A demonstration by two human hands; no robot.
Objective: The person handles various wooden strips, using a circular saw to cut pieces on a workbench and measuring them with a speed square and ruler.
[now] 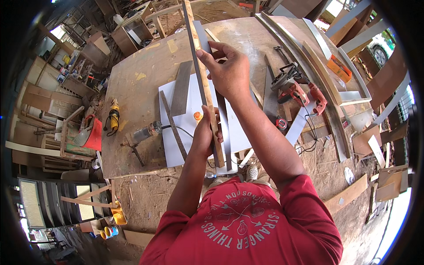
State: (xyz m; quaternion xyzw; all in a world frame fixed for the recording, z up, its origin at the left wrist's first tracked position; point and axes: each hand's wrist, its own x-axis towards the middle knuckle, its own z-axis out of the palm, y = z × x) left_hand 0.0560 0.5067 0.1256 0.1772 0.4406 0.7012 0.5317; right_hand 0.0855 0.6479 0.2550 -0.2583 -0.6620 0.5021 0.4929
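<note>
My right hand (225, 70) is closed on a long wooden strip (194, 39) with a dark side, and a narrow grey strip (202, 37) lies alongside it. My left hand (205, 132) grips the lower part of the same wooden strip, which slants from the top of the view toward me. Beneath, a white panel (172, 150) bears a grey board (183, 86) and a thin dark strip (172, 123). An orange round object (198, 116) shows just left of the wooden strip. A router-like power tool (145, 132) sits at the panel's left.
The worktable (128, 79) also holds a yellow power tool (112, 115), red power tools (293, 92), a tape measure (281, 123), long rails (335, 145) and an orange tool (339, 68). A red bucket (92, 132) stands left. Boards and clutter surround the table; my feet are on the littered floor.
</note>
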